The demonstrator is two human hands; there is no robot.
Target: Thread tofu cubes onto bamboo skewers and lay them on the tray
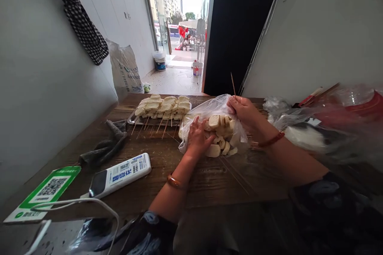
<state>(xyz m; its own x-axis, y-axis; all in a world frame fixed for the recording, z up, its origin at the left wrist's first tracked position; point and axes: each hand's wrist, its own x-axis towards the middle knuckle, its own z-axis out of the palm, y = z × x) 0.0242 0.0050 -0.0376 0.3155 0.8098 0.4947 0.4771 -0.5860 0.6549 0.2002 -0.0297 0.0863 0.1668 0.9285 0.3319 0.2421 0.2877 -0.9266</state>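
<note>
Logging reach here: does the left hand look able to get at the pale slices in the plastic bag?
Likely yes: the left hand is beside the pale slices at the mouth of the plastic bag, and many look uncovered. The right hand, holding a skewer, is off to the side.

A dark wooden counter (163, 163) is carrying a tray (131, 119), a plastic bag (211, 105), loose skewers (235, 175), a grey cloth (104, 147), a power bank (121, 174) and a green card (50, 192).

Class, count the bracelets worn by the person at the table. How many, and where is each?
2. One bracelet circles the wrist of the left hand; another bracelet circles that of the right hand. Sleeves could hide more.
</note>
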